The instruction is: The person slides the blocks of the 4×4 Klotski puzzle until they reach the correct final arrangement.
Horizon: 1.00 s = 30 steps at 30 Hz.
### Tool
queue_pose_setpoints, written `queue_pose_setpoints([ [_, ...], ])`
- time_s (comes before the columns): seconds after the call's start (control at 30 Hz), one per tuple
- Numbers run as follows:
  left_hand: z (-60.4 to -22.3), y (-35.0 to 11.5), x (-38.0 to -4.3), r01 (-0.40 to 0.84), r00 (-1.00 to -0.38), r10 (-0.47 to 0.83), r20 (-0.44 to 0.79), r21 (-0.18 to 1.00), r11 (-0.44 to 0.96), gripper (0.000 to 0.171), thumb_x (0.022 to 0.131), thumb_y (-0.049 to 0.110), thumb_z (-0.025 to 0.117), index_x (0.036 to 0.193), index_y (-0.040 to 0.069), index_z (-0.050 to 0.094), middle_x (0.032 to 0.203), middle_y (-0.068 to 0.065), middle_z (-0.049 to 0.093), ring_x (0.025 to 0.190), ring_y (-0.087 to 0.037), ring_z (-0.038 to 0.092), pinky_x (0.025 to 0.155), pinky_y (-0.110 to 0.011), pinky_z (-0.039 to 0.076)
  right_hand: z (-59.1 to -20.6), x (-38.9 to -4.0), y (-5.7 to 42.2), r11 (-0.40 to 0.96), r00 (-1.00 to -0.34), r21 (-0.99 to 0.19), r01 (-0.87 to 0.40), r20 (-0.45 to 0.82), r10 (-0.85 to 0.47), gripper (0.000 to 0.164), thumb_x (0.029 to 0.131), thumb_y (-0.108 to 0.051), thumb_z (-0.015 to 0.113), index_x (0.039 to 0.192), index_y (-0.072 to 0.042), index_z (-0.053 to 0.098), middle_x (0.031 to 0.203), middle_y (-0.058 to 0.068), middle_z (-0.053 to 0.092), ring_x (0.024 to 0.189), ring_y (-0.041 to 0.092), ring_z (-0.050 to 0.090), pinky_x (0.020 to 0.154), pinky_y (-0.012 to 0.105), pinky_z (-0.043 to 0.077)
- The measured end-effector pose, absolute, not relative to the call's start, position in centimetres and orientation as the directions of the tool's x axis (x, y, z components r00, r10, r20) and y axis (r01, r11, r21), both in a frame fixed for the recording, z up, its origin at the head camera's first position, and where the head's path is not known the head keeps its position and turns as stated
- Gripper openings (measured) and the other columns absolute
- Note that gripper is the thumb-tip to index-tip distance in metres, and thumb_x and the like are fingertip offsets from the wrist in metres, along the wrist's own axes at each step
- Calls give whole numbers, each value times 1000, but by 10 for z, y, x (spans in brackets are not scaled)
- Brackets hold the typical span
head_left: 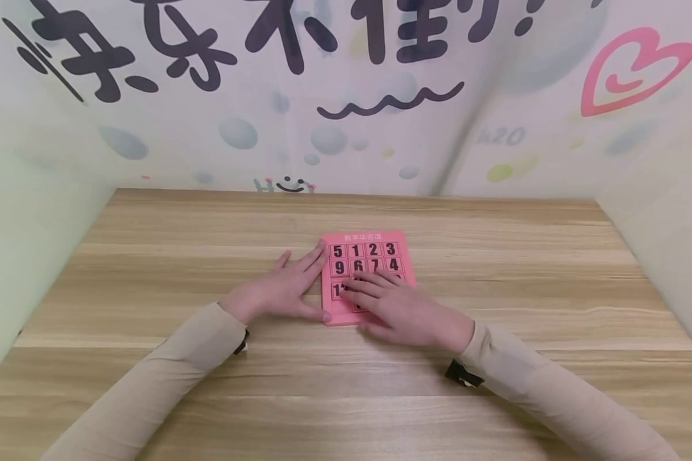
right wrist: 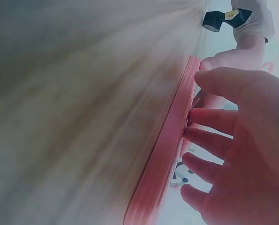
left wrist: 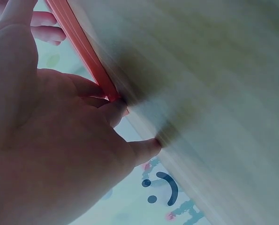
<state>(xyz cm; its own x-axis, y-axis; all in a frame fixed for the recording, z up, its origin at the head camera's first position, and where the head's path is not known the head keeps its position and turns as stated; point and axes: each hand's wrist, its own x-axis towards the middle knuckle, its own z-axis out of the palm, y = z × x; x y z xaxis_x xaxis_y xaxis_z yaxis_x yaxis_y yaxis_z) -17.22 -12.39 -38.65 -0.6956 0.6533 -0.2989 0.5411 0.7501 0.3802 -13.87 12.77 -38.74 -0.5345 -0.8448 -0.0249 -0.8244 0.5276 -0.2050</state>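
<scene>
The pink puzzle (head_left: 366, 258) lies mid-frame on the desk (head_left: 346, 384), long axis running up-frame; the left hand (head_left: 286, 288), spread, touches its left edge; the right hand (head_left: 400, 314), nearer, has fingers extended over lower tiles (head_left: 336, 291).

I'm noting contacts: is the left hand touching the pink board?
Touching: the left wrist view shows the left hand with fingertips against the side of the pink board.

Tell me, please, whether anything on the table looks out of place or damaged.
Only the number order looks odd: on the pink puzzle, the 5 tile sits before the 1 tile, and the 4 tile follows the 7 tile. No spill or damage shows, though the right hand covers part of it.
</scene>
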Motion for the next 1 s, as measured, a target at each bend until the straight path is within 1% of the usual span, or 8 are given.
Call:
queue_pose_setpoints([
  [0.27,-387,-124,-172,542,-695,654,-298,380,749,113,82,65,63,153,0,4,159,-14,-9,144,-32,11,113,-57,-2,-388,-132,130,518,-526,-207,-830,-19,-850,56,97,-36,55,145,-8,44,152,9,37,142,29,26,116,49,15],
  [0.57,-386,-124,-171,532,-697,652,-298,394,749,112,82,62,64,153,0,4,158,-15,-9,144,-32,9,113,-56,-4,-387,-124,131,508,-512,-166,-845,-22,-859,59,96,-38,55,145,-7,44,152,10,37,141,32,28,115,52,14],
  [0.77,-386,-123,-171,528,-701,649,-297,395,752,112,82,63,64,153,1,4,159,-14,-8,145,-31,8,113,-56,-3,-388,-119,132,514,-514,-165,-842,-47,-857,63,96,-40,55,148,-8,40,154,10,33,142,32,24,115,53,14],
  [1.0,-387,-123,-172,528,-700,649,-298,395,752,112,82,63,64,153,0,3,159,-14,-9,145,-32,8,113,-57,-3,-388,-112,137,519,-509,-190,-834,-103,-855,72,94,-43,56,152,-8,32,157,10,25,144,32,15,115,54,11],
])
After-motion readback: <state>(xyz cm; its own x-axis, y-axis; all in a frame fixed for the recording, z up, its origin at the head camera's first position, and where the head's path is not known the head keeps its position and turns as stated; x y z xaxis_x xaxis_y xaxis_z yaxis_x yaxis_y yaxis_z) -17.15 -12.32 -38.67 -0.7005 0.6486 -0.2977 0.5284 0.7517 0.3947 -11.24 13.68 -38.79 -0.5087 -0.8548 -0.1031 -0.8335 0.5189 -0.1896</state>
